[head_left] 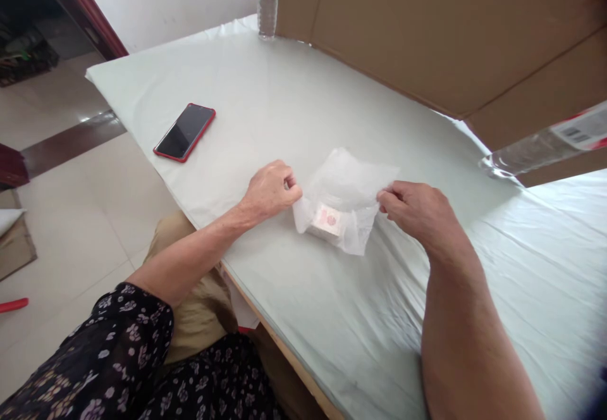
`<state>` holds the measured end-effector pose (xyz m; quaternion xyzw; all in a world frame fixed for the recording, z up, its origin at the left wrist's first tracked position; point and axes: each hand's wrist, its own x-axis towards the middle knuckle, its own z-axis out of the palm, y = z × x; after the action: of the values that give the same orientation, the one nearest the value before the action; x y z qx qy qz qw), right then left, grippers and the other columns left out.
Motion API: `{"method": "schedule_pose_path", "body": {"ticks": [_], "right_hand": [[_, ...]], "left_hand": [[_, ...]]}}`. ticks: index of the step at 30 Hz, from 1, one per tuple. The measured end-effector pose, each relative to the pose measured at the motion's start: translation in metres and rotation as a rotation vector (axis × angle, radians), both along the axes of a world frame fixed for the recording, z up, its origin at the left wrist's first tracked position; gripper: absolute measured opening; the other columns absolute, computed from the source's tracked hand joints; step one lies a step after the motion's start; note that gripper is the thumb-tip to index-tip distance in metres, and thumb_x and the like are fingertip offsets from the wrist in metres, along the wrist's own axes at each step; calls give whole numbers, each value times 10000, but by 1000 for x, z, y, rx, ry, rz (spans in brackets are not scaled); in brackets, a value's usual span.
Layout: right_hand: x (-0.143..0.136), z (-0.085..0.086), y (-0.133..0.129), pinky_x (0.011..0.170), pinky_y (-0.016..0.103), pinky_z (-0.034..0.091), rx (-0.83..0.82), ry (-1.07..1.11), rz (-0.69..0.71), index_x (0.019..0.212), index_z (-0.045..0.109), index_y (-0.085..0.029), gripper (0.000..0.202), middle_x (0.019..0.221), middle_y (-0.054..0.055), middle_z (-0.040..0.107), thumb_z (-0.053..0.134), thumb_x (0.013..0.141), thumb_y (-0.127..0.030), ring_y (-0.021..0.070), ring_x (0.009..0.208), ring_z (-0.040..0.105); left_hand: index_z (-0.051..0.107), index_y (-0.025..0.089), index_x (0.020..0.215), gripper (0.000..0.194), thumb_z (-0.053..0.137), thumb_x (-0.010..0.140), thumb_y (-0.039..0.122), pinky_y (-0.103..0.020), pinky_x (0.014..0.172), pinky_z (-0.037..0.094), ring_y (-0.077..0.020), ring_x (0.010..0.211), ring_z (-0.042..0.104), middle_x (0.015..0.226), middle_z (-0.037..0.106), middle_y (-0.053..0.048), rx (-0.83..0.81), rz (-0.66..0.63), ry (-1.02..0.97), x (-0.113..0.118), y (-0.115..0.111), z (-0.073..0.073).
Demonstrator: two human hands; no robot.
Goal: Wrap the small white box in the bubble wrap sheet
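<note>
Landmark: one white wrapping sheet (348, 176). Behind it stands one cardboard panel (398, 34). Right hand (415, 208), wrist bent, pinches its right edge; left hand (272, 189), knuckles up, pinches its left; they are apart. One small box (328, 220) lies on its near part.

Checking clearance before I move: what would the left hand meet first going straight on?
The left hand would likely meet the translucent wrapping sheet first, at the edge it appears to pinch; depth is unclear.
</note>
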<state>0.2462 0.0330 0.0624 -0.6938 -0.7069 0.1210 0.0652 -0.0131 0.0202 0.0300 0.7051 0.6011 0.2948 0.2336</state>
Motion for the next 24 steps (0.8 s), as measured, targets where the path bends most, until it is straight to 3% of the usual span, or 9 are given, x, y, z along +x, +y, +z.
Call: {"method": "schedule_pose_path", "body": {"ticks": [4,7,11,13,15,17,20,24], "right_hand": [[6,-12,4,582,328,354,-13,-98,-17,601,584,-227,182,638,51,639,520,766,-270,206,608,538],[8,-10,4,646,369,409,14,-149,-95,797,652,-222,128,749,73,679,548,776,-292,254,714,595],[6,10,-4,734,428,460,110,-10,-150,963,657,-213,239,765,69,683,559,818,-376,280,778,636],[0,23,-11,726,407,473,123,132,-78,904,668,-219,239,736,53,677,559,829,-418,255,742,644],[-7,30,-18,690,374,480,92,238,47,853,683,-221,274,725,44,683,556,838,-462,230,703,643],[-13,32,-24,677,357,490,29,278,189,864,704,-221,336,778,49,713,548,846,-518,223,714,654],[-16,25,-29,708,364,518,-71,267,321,1003,723,-224,434,934,65,754,562,838,-592,239,797,687],[-11,16,-39,713,360,527,-72,260,349,1018,734,-238,343,919,45,765,590,858,-505,229,792,699]], "left_hand": [[563,186,630,87,563,712,158,-397,802,461,-239,819,574,769,628,-66,-24,-22,276,-9,7,-4],[589,187,689,61,560,722,145,-425,828,462,-257,855,587,802,644,-75,12,-9,318,-12,8,-5],[613,192,838,133,518,777,122,-401,865,481,-223,888,607,879,673,-68,294,-37,120,-8,-1,2],[627,188,907,164,498,818,137,-386,903,494,-213,944,618,936,686,-75,437,-175,-10,-3,-8,6],[638,177,1030,229,497,850,170,-386,955,497,-218,1048,621,1059,693,-96,473,-337,-88,1,-12,7],[607,172,1194,342,515,867,215,-412,1011,482,-239,1166,595,1217,668,-119,405,-436,-84,2,-12,4],[497,165,1380,513,540,895,324,-463,1054,448,-281,1244,555,1342,619,-149,198,-464,-4,1,-9,-1],[423,122,1452,607,513,935,425,-415,937,492,-253,1026,635,1153,695,-141,-44,-453,-65,-3,-5,2]]}}
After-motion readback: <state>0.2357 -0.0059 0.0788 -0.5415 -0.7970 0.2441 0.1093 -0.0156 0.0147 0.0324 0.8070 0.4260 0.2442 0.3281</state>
